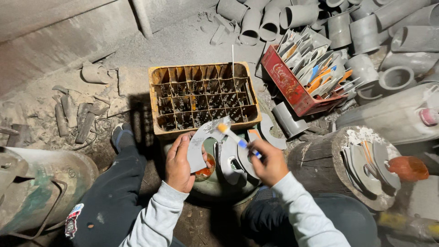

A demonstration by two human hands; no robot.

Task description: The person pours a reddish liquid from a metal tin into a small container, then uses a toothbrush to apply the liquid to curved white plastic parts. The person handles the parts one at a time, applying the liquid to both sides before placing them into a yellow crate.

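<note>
Head view: the left hand (179, 164) is clenched on the lower edge of a flat grey curved metal plate (204, 142), holding it up and tilted, its long axis running from the hand up and to the right toward the yellow compartmented crate (160, 98). The right hand (270, 161) grips a slim white brush with blue band and orange tip (235, 137); the brush's long axis slants up-left from that hand, so the orange tip sits at or just above the plate's upper right end, though contact cannot be told. The plate lies left of the right hand, between both hands, nearer the left. Just below the plate an orange-stained small cup (206, 170) rests on a round green drum top (215, 187), beside further grey curved plates (231, 158). To the right, a wooden stump (315, 160) carries stacked plates; a red crate (288, 87) holds more.
</note>
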